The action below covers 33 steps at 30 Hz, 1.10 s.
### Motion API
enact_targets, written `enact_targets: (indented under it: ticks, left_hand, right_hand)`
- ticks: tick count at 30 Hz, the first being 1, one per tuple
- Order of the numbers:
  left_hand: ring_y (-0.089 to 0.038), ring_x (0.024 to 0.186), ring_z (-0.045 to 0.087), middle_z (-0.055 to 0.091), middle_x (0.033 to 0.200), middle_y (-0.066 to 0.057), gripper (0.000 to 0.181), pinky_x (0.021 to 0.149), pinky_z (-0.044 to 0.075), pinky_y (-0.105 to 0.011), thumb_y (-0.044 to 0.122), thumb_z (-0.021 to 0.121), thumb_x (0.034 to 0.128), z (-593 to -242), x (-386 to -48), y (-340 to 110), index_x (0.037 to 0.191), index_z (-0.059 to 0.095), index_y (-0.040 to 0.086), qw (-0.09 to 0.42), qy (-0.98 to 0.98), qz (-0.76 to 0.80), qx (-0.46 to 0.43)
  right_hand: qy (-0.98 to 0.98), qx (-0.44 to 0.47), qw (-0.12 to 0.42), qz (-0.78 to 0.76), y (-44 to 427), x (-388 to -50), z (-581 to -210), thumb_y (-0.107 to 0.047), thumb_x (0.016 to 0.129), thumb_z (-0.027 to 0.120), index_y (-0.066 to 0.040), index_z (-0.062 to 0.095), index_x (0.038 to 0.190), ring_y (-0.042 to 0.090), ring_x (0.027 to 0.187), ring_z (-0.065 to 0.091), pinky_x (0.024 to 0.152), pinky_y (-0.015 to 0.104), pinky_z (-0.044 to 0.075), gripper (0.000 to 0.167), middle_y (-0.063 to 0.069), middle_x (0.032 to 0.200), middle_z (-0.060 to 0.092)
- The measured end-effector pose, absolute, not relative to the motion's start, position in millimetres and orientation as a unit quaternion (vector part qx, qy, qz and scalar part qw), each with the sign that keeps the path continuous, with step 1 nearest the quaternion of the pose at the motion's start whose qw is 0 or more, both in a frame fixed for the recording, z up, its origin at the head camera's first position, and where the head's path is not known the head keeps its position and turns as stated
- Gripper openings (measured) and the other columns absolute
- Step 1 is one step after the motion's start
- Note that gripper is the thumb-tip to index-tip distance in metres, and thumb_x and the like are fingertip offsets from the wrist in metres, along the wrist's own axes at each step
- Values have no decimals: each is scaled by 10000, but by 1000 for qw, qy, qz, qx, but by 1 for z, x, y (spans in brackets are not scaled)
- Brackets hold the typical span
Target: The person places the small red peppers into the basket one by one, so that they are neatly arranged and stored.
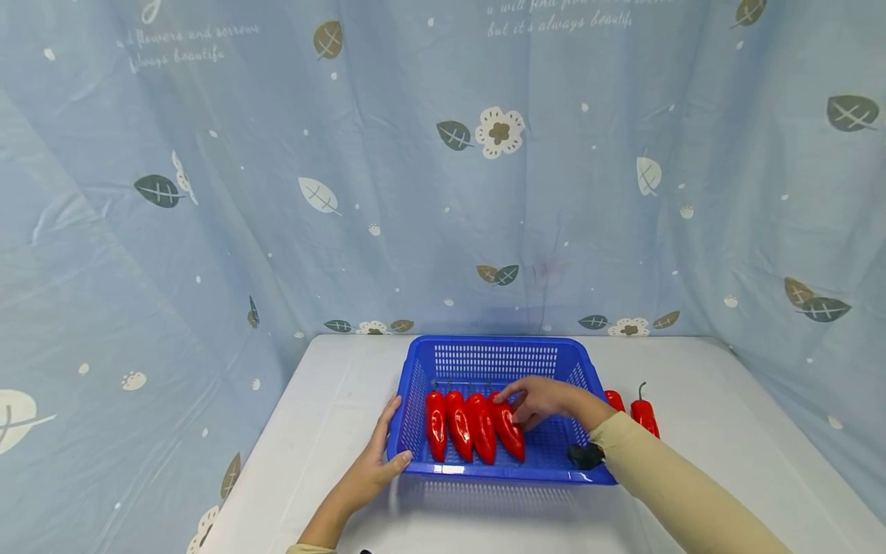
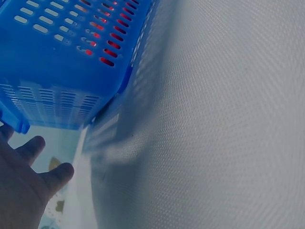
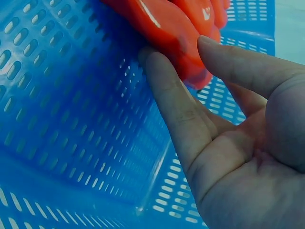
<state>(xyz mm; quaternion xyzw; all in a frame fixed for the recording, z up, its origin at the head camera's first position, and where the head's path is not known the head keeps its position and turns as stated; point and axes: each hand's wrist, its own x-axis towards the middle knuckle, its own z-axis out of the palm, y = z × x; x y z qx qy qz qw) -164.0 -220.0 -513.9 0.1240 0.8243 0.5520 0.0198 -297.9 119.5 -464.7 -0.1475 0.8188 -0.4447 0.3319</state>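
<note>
A blue plastic basket (image 1: pixel 494 474) with slotted walls stands on the white table. Side by side inside it lie several glossy red peppers, the leftmost pepper (image 1: pixel 436 427) near the left wall. My right hand (image 1: pixel 543 400) reaches in over the rightmost pepper (image 1: pixel 511 435) of the row. In the right wrist view its thumb and forefinger stand apart, fairly straight, at one end of a red pepper (image 3: pixel 167 33). My left hand (image 1: pixel 374 465) is at the basket's left side, its fingers spread by the rim. The left wrist view shows its fingers (image 2: pixel 31 150) extended near the blue rim.
Right of the basket, another red pepper (image 1: pixel 644 415) with a stem lies on the table (image 1: pixel 720 462). One more pepper (image 1: pixel 614 400) is partly hidden by my right arm. A small black object (image 1: pixel 585 456) shows beside my right sleeve. A patterned blue curtain (image 1: pixel 429 231) hangs behind.
</note>
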Motion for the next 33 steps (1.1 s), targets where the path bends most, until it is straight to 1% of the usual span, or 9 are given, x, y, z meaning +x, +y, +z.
enact_targets:
  ticks: [6,10,13,18,26,33]
  left_hand:
    - [-470,1531,34,-27,1706,-154,902,1151,164,-704,259,639,940,-513,-164,-220,1646,78,263,18,825,552,124]
    - [-469,1532,42,-26,1706,-152,900,1154,167,-700,258,638,942,-513,-164,-220,1646,78,262,20,825,551,124]
    - [-465,1533,50,-22,1707,-149,900,1158,171,-692,258,639,942,-513,-164,-220,1646,79,260,19,825,551,123]
    - [-463,1534,59,-13,1709,-139,902,1162,177,-688,263,642,939,-512,-164,-219,1647,82,259,19,825,551,122]
    - [-474,1530,58,-17,1709,-138,901,1152,184,-698,262,640,939,-511,-163,-219,1647,82,264,20,824,553,122]
    - [-479,1528,69,-15,1709,-137,895,1144,197,-706,265,637,944,-512,-162,-219,1647,82,270,19,824,554,121]
  right_hand:
    - [820,-159,329,-440,125,-296,-461,48,857,683,-56,702,1274,284,885,704,798,492,614,430,150,1119,682]
    - [821,-157,326,-441,128,-296,-457,34,853,678,-53,700,1277,291,945,690,809,508,609,433,163,1188,672]
    - [826,-153,317,-440,131,-296,-455,12,878,685,-69,710,1267,298,980,689,812,506,608,399,177,1226,664]
    - [836,-162,298,-432,136,-297,-453,-29,909,691,-67,712,1261,319,1036,688,829,510,603,355,211,1266,658]
    - [852,-180,266,-413,143,-296,-450,-68,932,696,-44,716,1240,292,1081,672,835,496,604,310,191,1241,678]
    - [849,-208,251,-415,147,-291,-434,-75,949,680,-33,706,1247,375,1065,660,803,466,615,302,196,1169,684]
